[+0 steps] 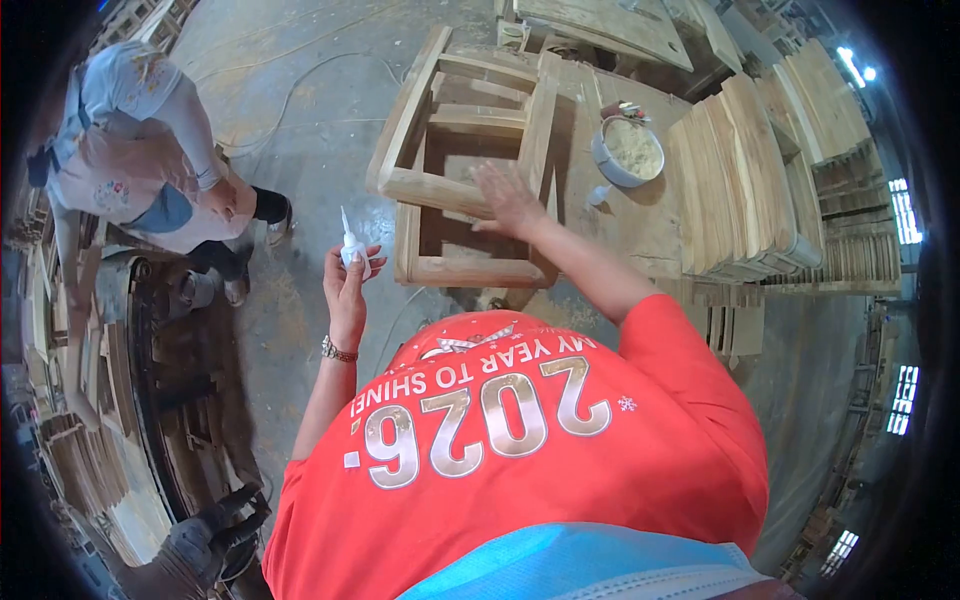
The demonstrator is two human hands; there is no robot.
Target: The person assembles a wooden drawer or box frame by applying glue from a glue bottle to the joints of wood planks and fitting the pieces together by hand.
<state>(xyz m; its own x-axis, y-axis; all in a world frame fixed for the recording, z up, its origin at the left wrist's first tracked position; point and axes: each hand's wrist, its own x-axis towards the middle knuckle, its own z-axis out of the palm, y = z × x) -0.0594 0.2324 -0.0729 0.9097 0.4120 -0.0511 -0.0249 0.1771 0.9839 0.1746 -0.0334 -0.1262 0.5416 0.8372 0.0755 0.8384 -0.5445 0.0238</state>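
A small white bottle with a long thin nozzle point(352, 252) stands upright in my left hand point(347, 280), whose fingers are closed around it. My right hand point(510, 205) lies on the near part of a wooden frame point(440, 190), fingers spread and stretched out. The frame is made of pale bars with crosspieces; a second wooden frame piece point(470, 270) shows just beneath and in front of it. What the right fingertips press on is partly hidden.
Right of the frame, a round tub point(597, 152) of sawdust-like powder and a small white container point(599, 194) sit on a wooden worktop point(645, 215). Stacked wooden boards point(735, 180) rise further right. At the left, a co-worker point(130, 150) stands near dark machinery point(150, 400).
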